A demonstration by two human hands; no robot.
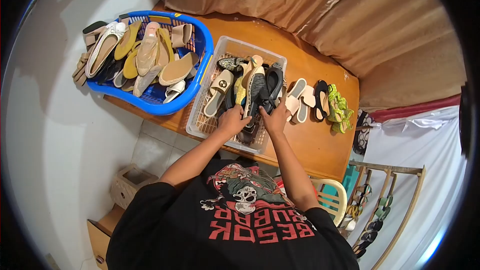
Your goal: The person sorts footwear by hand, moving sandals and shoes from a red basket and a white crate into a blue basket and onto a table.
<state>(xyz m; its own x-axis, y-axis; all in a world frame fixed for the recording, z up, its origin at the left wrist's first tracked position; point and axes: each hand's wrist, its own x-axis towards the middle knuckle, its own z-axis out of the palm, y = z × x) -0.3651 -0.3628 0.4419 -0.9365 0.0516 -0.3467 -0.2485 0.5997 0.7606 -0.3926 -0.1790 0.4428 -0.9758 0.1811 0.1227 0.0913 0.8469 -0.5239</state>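
My left hand [232, 121] reaches into the clear plastic basket [196, 120], its fingers closed at the lower end of a black espadrille [256, 87] with a woven sole edge. Beside it my right hand [275, 121] is closed on a black sandal [273, 82] at the basket's right side. Some fingertips of both hands are hidden among the shoes. To the left in the same basket lies a beige slide [219, 90] with a round ornament. A snakeskin-patterned shoe [231, 64] and a yellow shoe [241, 90] are also in it.
A blue laundry basket [150, 106] heaped with shoes stands left on the wooden table [305, 142]. Right of the clear basket are beige slides [298, 101], black sandals [321, 101] and green sandals [339, 110]. A chair [335, 197] and a wooden shoe rack [400, 210] stand at right.
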